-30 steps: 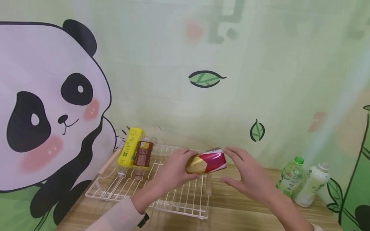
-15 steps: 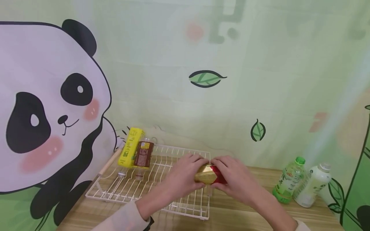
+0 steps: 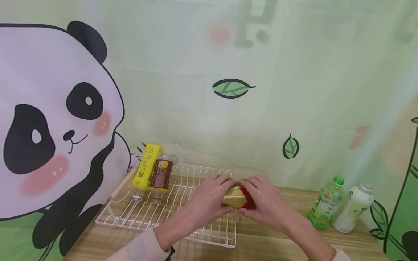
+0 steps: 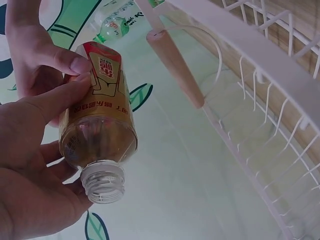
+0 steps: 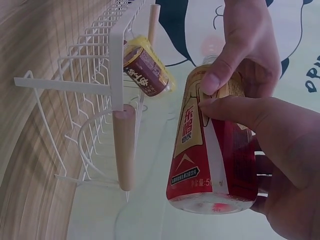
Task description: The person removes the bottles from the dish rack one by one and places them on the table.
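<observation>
Both hands hold a clear plastic bottle with a gold and red label, lying sideways above the right end of the rack. In the left wrist view its threaded neck has no cap. My left hand grips the neck-side half, thumb on the label. My right hand grips the red base-side half, which shows in the right wrist view with the flat base. The two thumbs nearly meet on the label. From the head view, the fingers cover much of the bottle.
A white wire rack with wooden handles stands on the wooden table. A yellow-labelled bottle and a brown-labelled bottle lie on its left part. At right stand a green-capped bottle and a white bottle.
My right hand has come in from the right and taken hold of the bottle's red half. The bottle and left hand have shifted slightly down and right. The last half second shows little movement.
</observation>
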Demonstrator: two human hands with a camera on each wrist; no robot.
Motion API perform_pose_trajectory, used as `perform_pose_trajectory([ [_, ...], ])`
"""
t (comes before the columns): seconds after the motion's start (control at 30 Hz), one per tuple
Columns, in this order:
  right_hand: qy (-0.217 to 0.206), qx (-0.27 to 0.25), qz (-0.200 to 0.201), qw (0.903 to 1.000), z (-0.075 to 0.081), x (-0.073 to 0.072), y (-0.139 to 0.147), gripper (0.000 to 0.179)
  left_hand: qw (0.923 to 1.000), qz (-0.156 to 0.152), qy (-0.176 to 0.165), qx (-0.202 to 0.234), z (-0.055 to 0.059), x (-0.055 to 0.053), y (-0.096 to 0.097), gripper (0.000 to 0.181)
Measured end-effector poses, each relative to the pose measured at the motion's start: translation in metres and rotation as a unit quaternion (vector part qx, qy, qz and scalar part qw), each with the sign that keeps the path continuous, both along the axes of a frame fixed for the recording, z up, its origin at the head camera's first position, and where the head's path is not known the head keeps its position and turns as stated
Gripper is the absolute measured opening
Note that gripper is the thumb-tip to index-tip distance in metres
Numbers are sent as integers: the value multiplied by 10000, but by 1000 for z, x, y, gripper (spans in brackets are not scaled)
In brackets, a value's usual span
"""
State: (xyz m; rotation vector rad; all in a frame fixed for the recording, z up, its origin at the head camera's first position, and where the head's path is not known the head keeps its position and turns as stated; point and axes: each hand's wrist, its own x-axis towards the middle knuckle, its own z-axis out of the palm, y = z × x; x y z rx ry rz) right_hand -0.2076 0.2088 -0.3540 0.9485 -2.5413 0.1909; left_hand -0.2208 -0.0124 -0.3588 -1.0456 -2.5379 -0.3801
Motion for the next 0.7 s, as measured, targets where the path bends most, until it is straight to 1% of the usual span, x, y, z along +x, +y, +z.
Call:
perform_pose_trajectory([
  [0.13, -40, -18, 71, 10000, -1, -2, 2, 73, 9999, -58, -123, -37, 2, 0, -2, 77],
  [0.23, -36, -38, 145, 9999, -2, -4, 5, 73, 9991, -143, -405, 29, 4, 0, -5, 77],
  [0.3, 0, -55, 174, 9998, -2, -5, 9, 74, 9978, -211, -619, 146, 7, -1, -8, 77],
  [0.43, 39, -137, 150, 9998, -3, -9, 19, 74, 9933, -154, -1047, 462, 13, -2, -20, 81],
  [0.5, -25, -228, 100, 9997, -3, -10, 27, 74, 9909, -23, -1192, 622, 13, -4, -28, 84],
  [0.57, -115, -384, 44, 9992, -3, -11, 36, 74, 9883, 151, -1282, 808, 12, -9, -38, 87],
  [0.63, -199, -615, 23, 9979, -5, -13, 45, 75, 9856, 423, -1284, 1012, 8, -16, -49, 90],
  [0.7, -324, -896, -9, 9955, -6, -13, 54, 76, 9818, 800, -1236, 1201, 2, -24, -62, 92],
])
